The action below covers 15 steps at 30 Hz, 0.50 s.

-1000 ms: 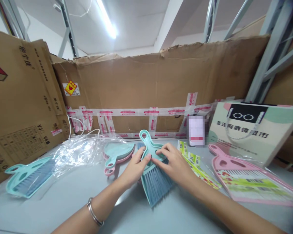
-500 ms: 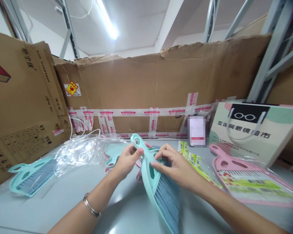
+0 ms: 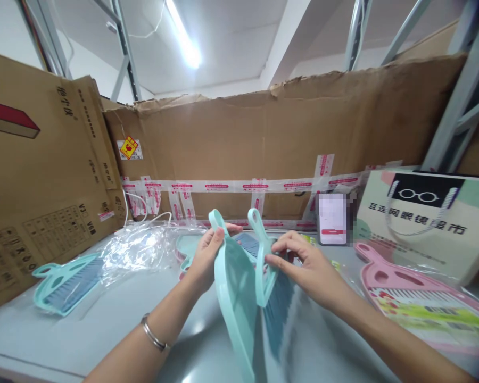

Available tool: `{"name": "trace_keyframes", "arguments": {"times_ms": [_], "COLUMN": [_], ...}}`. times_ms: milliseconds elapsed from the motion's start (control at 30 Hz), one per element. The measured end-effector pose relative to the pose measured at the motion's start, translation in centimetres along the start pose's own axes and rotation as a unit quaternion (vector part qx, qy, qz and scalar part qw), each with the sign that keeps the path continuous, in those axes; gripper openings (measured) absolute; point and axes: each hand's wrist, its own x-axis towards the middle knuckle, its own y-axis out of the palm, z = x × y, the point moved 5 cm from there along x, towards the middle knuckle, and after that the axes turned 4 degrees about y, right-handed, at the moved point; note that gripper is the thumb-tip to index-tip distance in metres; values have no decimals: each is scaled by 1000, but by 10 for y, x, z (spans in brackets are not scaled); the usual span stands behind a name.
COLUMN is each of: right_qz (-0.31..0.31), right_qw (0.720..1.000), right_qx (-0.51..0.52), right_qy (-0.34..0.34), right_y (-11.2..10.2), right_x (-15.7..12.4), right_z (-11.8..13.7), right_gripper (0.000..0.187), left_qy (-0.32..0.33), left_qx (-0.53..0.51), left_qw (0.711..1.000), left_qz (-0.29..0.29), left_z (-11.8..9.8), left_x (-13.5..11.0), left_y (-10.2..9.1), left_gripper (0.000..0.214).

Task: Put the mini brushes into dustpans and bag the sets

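Note:
My left hand (image 3: 208, 254) grips the handle end of a mint-green dustpan (image 3: 233, 298), which hangs tilted with its pan toward me. In my right hand (image 3: 299, 263) is a matching mint-green hand brush (image 3: 262, 266), pinched near the base of its handle, its blue-grey bristles pointing down. Brush and dustpan stand side by side with a narrow gap at their handles. Behind my hands lie more mint and pink pieces (image 3: 188, 246), partly hidden by my left hand and the dustpan.
On the left lie a wrapped mint dustpan-and-brush set (image 3: 66, 284) and crumpled clear plastic (image 3: 139, 252). A wrapped pink set (image 3: 419, 292) lies right, before a paper bag (image 3: 419, 223). A phone (image 3: 332, 219) leans at the back. Large cardboard boxes (image 3: 223, 138) wall the table's back and left.
The brush, earlier nested in the dustpan, is now apart from it. My right hand has moved right with the brush; my left hand keeps the dustpan. The view has shifted slightly left.

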Motion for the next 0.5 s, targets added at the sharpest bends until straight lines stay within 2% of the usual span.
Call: {"name": "trace_keyframes", "arguments": {"times_ms": [200,333,433,500], "right_qz": [16,17,19,11], "right_qw": [1000,998,996,995], "right_qx": [-14,-61,-83,-96], "right_qy": [7,9,2,-8], "right_y": [20,27,31,31], "right_x": [-5,-5,-4,-3], "right_z": [-2,-7,-10,-11], "right_gripper": [21,22,27,28], "left_qy": [-111,-88,-59,-42], "left_qx": [-54,-45,18,68], "left_qw": [991,995,998,996], "left_qz": [56,15,-28,-29], "left_z": [25,30,27,22], "left_x": [-8,-10,-10,-11], "left_y": [21,23,20,21], "left_gripper": [51,40,33,28]}}
